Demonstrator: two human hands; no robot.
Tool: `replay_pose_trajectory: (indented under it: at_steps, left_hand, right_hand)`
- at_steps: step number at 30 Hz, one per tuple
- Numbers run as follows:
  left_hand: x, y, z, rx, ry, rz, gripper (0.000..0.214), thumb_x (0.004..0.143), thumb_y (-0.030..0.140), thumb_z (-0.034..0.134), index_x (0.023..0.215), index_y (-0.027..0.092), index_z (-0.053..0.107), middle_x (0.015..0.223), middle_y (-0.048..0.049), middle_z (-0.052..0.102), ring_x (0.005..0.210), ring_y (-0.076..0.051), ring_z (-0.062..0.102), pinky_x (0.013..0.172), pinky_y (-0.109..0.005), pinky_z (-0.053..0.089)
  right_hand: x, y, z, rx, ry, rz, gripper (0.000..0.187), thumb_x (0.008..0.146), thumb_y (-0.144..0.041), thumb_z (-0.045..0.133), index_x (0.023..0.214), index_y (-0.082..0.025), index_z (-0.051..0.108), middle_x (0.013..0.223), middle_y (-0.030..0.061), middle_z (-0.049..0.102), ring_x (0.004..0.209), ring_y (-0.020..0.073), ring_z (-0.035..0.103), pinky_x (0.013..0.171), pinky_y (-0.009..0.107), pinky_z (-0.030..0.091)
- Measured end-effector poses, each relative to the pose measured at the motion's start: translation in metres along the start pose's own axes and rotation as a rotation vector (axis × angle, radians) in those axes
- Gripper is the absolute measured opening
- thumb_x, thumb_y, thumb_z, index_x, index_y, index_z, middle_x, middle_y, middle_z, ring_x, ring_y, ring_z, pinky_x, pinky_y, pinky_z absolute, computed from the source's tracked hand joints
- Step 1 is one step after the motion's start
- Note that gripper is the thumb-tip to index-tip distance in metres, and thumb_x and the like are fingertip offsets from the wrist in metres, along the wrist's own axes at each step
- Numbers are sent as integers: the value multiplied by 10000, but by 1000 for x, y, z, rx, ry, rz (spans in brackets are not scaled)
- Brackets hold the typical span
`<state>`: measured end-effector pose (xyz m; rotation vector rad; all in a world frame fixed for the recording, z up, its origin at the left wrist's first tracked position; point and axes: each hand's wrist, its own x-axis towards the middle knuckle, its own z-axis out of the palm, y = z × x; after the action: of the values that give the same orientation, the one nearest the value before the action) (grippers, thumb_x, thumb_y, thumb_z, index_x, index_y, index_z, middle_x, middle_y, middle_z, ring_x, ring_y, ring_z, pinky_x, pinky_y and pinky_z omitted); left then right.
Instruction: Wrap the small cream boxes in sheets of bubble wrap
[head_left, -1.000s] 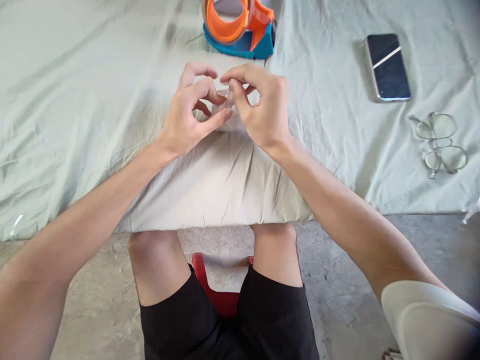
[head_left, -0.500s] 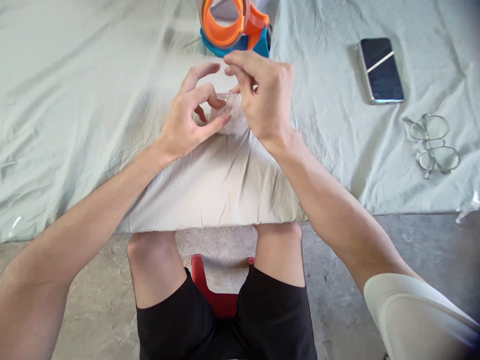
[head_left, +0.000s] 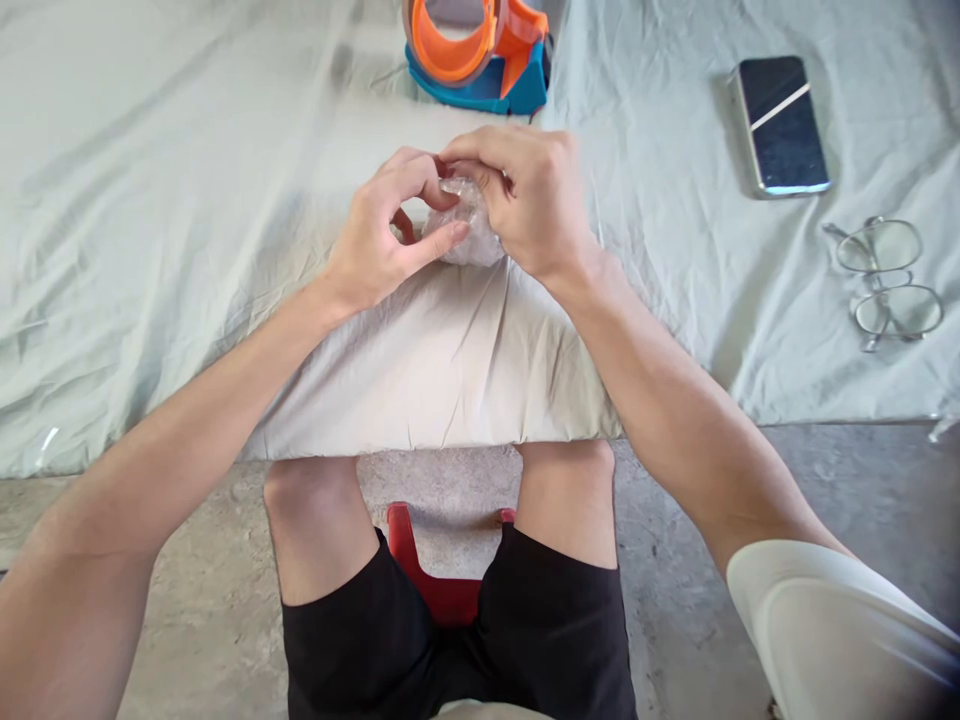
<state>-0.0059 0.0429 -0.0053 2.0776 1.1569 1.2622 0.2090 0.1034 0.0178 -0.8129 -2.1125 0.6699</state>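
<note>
Clear-wrapped bundle (head_left: 469, 238) rests on the cloth-covered table (head_left: 187, 150). The right hand (head_left: 536, 205), raised toward the tape dispenser (head_left: 480, 55) at twelve o'clock half a second ago, has dropped back and closes over the bundle's top. The left hand (head_left: 375, 245) pinches its nine o'clock side.

Left hand (head_left: 375, 240) and right hand (head_left: 536, 205) meet out front, both curled, pinching.
</note>
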Motion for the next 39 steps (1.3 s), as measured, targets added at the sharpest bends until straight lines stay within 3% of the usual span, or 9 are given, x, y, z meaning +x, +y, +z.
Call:
replay_pose_trajectory:
  at_steps: [2, 5, 10, 16, 19, 23, 27, 31, 39]
  left_hand:
    - [0, 1, 0, -9, 2, 13, 297, 980, 554, 861, 918, 317, 693, 1180, -98, 787, 1175, -364, 783, 614, -426, 641]
    - [1, 2, 0, -33, 8, -2, 312, 973, 560, 877, 903, 325, 684, 1160, -93, 802, 1259, -388, 785, 610, -427, 645]
    - [1, -3, 0, -45, 15, 4, 341, 968, 609, 915, 923, 341, 708, 1120, -77, 824, 1228, -379, 807, 614, -432, 647]
    - [-1, -8, -3, 46, -14, 0, 447, 1039, 746, 824, 1056, 312, 717, 1189, -74, 828, 1205, -319, 795, 748, -416, 701]
    - [-1, -8, -3, 72, -29, 16, 452, 1048, 773, 797, 1089, 331, 710, 1217, -82, 827, 1161, -313, 803, 717, -413, 691]
    - [-2, -6, -2, 77, -34, -2, 514, 1049, 789, 776, 1265, 336, 665, 1291, -102, 802, 1170, -330, 822, 660, -399, 653]
    - [-3, -11, -2, 30, -33, 7, 634, 993, 803, 840, 1444, 440, 580, 1369, -79, 783, 1190, -335, 790, 625, -419, 633]
    - [-2, -20, -3, 28, -76, 6, 724, 1023, 799, 807, 1577, 427, 526, 1295, -80, 805, 1166, -316, 777, 727, -449, 682]
    - [-2, -21, -5, 118, -101, -22, 555, 1048, 738, 788, 1430, 351, 674, 1365, -116, 811, 1213, -356, 811, 814, -482, 702]
  right_hand:
    - [2, 4, 0, 39, 4, 14, 163, 1023, -406, 744, 957, -527, 831, 1128, -63, 910, 1142, 299, 828, 1111, 488, 613]
    - [3, 9, 1, 59, 18, 30, 109, 970, -427, 777, 944, -527, 812, 1065, -43, 897, 1086, 311, 820, 1071, 495, 613]
    - [-2, 3, 2, -5, 42, 42, 84, 1032, -370, 684, 1032, -448, 715, 1102, -18, 855, 1005, 283, 796, 991, 464, 613]
    - [-7, -4, -1, 27, 43, 49, 117, 1070, -359, 640, 968, -409, 613, 975, -20, 792, 921, 272, 770, 943, 436, 610]
    - [-6, -4, -2, 20, 42, 43, 114, 1071, -385, 652, 979, -404, 588, 866, -22, 731, 854, 271, 731, 934, 435, 606]
    - [-6, -2, 0, 21, 37, 35, 142, 1061, -401, 637, 957, -386, 542, 942, 2, 759, 882, 279, 735, 936, 450, 615]
    - [-6, 3, 4, 60, 58, -16, 146, 1064, -403, 639, 960, -383, 539, 1044, 16, 769, 938, 291, 744, 957, 465, 629]
    - [-5, 9, 6, 108, 36, -24, 163, 1054, -466, 640, 970, -370, 540, 1038, 26, 754, 952, 297, 745, 967, 470, 645]
    - [-3, 15, 4, 44, 1, -8, 166, 1066, -502, 590, 963, -373, 573, 984, 37, 741, 911, 314, 713, 941, 501, 625]
